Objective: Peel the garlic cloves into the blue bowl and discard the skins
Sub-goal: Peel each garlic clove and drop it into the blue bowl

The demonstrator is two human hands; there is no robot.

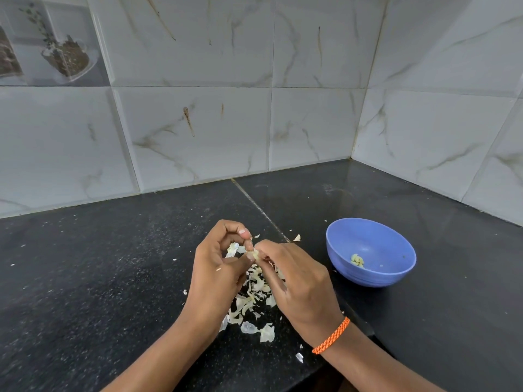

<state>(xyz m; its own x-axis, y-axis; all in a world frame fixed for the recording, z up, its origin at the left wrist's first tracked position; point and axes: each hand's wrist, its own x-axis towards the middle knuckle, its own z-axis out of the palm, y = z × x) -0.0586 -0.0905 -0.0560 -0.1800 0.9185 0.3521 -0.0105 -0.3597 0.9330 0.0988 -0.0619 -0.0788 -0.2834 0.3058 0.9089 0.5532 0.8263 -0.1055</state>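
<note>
My left hand (218, 267) and my right hand (297, 284) meet above the black counter, and both pinch one small pale garlic clove (254, 254) between their fingertips. Most of the clove is hidden by the fingers. Below and between my hands lies a pile of loose garlic skins (254, 301). The blue bowl (396, 250) stands to the right of my right hand and holds a few peeled cloves (357, 260) at its bottom.
The black stone counter (99, 278) runs into a corner of white marble-look wall tiles (198, 123) at the back and right. Stray skin flakes (297, 237) lie near the bowl. An orange braided band (331, 336) circles my right wrist.
</note>
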